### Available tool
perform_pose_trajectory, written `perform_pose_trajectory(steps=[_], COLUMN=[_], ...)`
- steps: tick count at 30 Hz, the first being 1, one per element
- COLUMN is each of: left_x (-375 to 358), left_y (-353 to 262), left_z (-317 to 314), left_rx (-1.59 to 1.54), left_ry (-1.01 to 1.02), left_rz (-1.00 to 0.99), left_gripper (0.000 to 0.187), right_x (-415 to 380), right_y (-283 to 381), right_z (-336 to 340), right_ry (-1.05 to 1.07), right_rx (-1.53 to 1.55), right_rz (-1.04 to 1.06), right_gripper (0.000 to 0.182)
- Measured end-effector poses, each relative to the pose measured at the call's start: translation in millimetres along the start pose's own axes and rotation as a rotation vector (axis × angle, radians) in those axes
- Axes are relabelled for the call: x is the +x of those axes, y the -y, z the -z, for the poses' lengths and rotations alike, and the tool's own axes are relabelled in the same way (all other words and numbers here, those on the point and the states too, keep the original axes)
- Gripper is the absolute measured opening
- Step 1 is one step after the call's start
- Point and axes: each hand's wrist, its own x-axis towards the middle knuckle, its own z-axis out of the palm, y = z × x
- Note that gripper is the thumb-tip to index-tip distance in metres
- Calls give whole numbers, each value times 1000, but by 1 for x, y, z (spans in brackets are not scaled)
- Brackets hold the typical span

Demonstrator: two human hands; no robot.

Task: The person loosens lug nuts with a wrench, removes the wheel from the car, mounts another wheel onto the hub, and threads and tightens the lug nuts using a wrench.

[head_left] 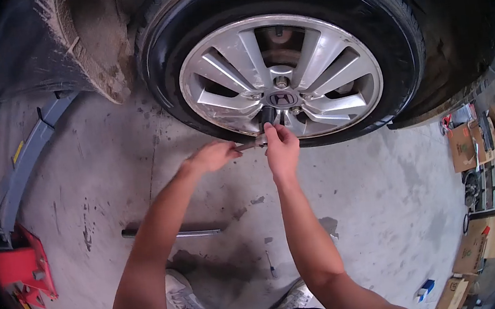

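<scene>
In front of me is a car wheel with a silver alloy rim (224, 53) and a black tire (159, 67). A dark socket (268, 115) sits at the lower-left lug nut position, just below the center cap (281, 99). My left hand (214, 156) is closed around the handle of a ratchet wrench (248, 146). My right hand (282, 145) is closed at the wrench's head, with fingertips against the socket's near end. Other lug nuts (281, 82) show around the cap. The fingers partly hide the wrench head.
A long bar (177, 232) and a small screwdriver-like tool (270, 265) lie on the concrete floor (376, 213). At left are a blue-grey lift arm (30, 152) and a red jack (25, 262). Cardboard boxes (463, 145) and parts line the right side.
</scene>
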Motion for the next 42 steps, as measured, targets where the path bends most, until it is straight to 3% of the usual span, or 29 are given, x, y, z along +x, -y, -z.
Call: perform_pose_trajectory(steps=[2, 4, 6, 8, 10, 11, 13, 17, 21, 23, 25, 26, 27, 29, 30, 31, 33, 34, 36, 39, 41, 42], left_x=[-17, -31, -52, -72, -85, -85, -84, -92, -32, -11, -13, -11, -16, -41, -55, -70, -89, -89, -84, -90, -83, -72], left_y=[-52, -45, -58, -93, -166, -183, -201, -154, -42, -16, -24, -27, -29, -48, -64, -83, -142, -161, -185, -157, -116, -90], left_z=[11, 18, 54, 92, 126, 129, 130, 121, 78, 18, -21, -23, -8, 41, 62, 82, 111, 117, 124, 118, 108, 100], left_rx=[175, 140, 193, 302, 608, 608, 769, 585, -19, -151, -259, -363, -356, -237, -137, -37, 493, 488, 813, 686, 601, 321], left_ry=[117, 56, -150, -299, -447, -439, -534, -581, -33, -110, -88, -78, -83, -79, -201, -314, -582, -572, -631, -611, -576, -390], left_rz=[173, 151, 156, 177, 109, 112, -117, -143, 55, -66, -55, -51, -51, 180, 168, 151, -56, -60, -201, -188, -178, -29], left_gripper=[49, 48, 45, 40, 36, 36, 34, 36, 39, 36, 35, 34, 34, 31, 32, 32, 33, 33, 33, 34, 34, 35], right_x=[7, 10, 9, 9, 6, 3, 0, 2, -4, -4, 3, 6, 7, 8, 9, 8, 3, 3, 7, 11, 13, 11], right_y=[1, 8, 22, 17, 6, 4, 8, 21, 15, 6, -10, -3, 4, 8, 7, 5, 5, 7, 3, 4, -3, -3], right_z=[5, 11, 17, 21, 14, 14, 15, 14, 7, 5, 5, 4, 7, 14, 16, 19, 19, 19, 20, 22, 25, 25], right_ry=[27, 37, 179, 179, 259, 284, 268, 242, 140, 77, -15, -13, 17, 41, 130, 212, 248, 307, 342, 344, 332, 330], right_rx=[-14, -15, 306, 367, 687, 743, 695, 405, 135, 48, -75, -64, -54, -39, 134, 309, 480, 635, 668, 685, 476, 482], right_rz=[-21, -51, -346, -429, -542, -507, -512, -435, -219, -121, 112, 122, 24, -81, -225, -371, -423, -457, -505, -517, -401, -407], right_gripper=[31, 32, 26, 23, 23, 28, 30, 29, 28, 30, 33, 33, 34, 37, 36, 36, 35, 34, 34, 32, 30, 30])
